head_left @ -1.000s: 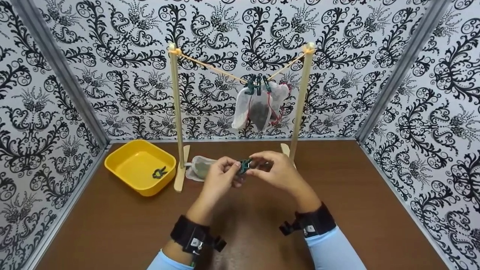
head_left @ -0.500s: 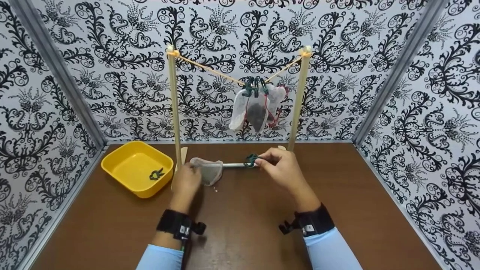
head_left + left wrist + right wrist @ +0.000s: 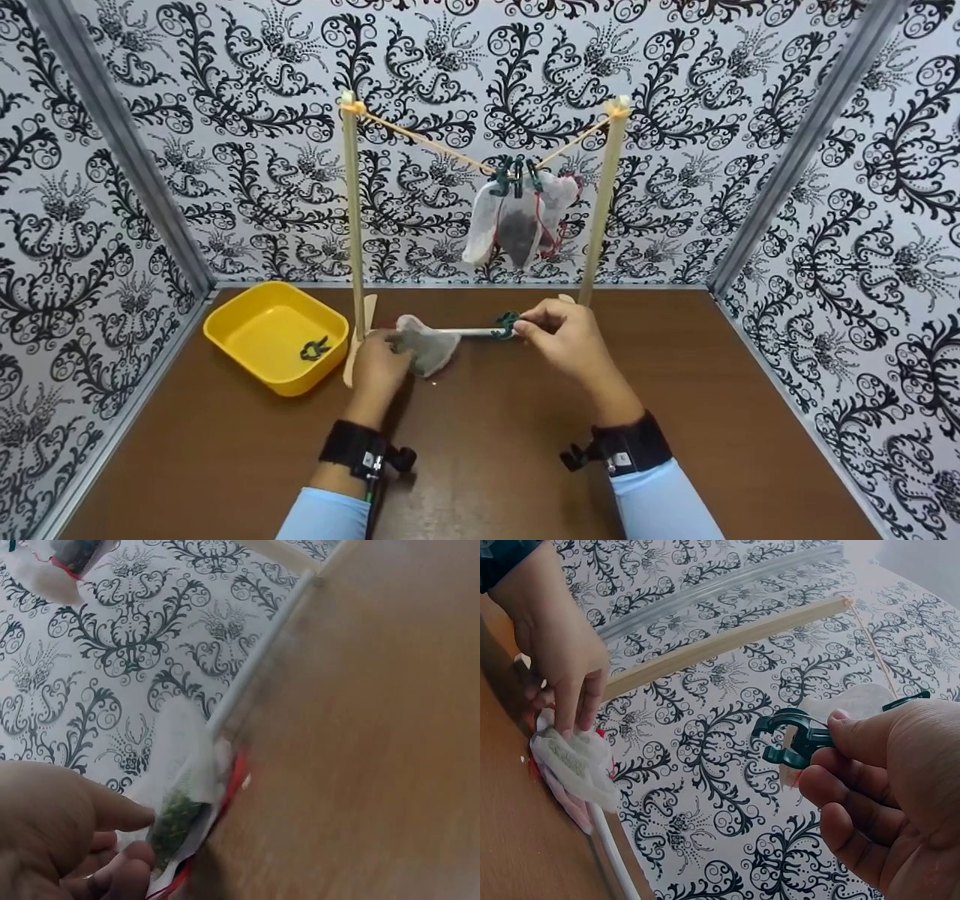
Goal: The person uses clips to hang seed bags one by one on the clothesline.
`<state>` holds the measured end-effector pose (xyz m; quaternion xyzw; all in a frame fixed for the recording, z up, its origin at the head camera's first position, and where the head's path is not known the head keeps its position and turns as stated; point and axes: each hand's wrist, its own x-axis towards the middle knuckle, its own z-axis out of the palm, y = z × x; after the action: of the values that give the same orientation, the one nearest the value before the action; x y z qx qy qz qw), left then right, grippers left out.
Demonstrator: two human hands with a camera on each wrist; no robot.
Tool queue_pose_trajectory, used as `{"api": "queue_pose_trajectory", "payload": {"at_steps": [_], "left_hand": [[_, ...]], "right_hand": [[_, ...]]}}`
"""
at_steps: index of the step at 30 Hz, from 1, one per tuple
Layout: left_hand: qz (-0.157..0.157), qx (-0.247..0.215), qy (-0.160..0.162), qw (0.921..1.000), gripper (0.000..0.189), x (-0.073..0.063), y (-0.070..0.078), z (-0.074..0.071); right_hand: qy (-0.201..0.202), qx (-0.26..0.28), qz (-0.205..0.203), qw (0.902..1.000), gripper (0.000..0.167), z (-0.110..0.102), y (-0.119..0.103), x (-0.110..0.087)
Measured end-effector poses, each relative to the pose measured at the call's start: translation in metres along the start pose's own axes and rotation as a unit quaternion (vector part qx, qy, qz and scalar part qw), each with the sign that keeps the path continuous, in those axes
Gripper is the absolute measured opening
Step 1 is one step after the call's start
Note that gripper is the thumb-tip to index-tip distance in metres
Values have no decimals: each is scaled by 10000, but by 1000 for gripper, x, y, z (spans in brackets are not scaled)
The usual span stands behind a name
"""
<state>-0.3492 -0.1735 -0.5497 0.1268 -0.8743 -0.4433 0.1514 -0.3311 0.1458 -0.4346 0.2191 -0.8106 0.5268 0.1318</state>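
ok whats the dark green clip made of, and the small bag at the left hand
The clip: probably plastic, slightly glossy, with highlights along its curves. The bag: thin, matte, maybe fabric or fine mesh, since green contents show through.

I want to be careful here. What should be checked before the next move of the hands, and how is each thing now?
1. Held clip secure: ok, it is pinched by the right hand.
2. Lower pouch firmly gripped: cannot tell; the left hand touches it.
3. That pouch on the cord: not ok, it is down by the white rod.
4. Cord attached to both posts: ok, near their tops.
5. Cord level: not ok, it sags where hanging pouches are clipped.
6. Spare clip available: ok, in the yellow tub.
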Motion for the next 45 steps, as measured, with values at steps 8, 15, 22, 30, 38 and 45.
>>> {"api": "queue_pose_trajectory", "payload": {"at_steps": [8,15,22,30,38,45], "left_hand": [[-195,-1487,383,9880,36,-1,9,-3],[380,-1182,358,9916,21,13,9,1],[1034,-300,857,9905,10,-21,82,-39],[1164,394,1003,9873,8,-13,128,-75],[1432,-641,843,9840,9,8,165,-97],[1584,-875,978,9786,17,19,192,-103]], "right_hand": [[-20,131,17,9999,5,-2,2,1],[-25,161,41,9999,5,-5,1,1],[-23,200,-37,9998,7,-7,0,2],[-77,227,-62,9997,7,-11,0,2],[-38,372,165,9992,6,-12,2,4],[138,475,211,9986,5,-14,2,3]]}}
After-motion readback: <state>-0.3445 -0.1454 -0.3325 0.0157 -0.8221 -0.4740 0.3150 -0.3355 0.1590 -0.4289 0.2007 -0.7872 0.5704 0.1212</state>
